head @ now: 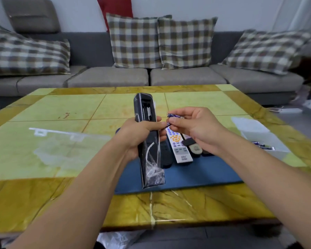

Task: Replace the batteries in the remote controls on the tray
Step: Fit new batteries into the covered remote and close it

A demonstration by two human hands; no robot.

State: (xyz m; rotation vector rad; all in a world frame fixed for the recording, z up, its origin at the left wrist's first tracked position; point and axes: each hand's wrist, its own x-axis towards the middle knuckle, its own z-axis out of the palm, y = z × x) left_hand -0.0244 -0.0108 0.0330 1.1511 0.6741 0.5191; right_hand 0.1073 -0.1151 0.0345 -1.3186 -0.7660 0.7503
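Batteries [173,116] sit pinched in right-hand fingers [176,121]; left-hand fingers [151,125] clamp the open remote [148,123].

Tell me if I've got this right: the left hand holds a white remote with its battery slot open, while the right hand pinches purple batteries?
Nearly. In the head view the remote in the left hand is black, not white. The right hand does pinch purple batteries.

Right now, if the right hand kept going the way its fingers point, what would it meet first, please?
Probably the black remote held upright in the left hand; the right hand, pinching purple batteries, points left toward it. Depth is uncertain.
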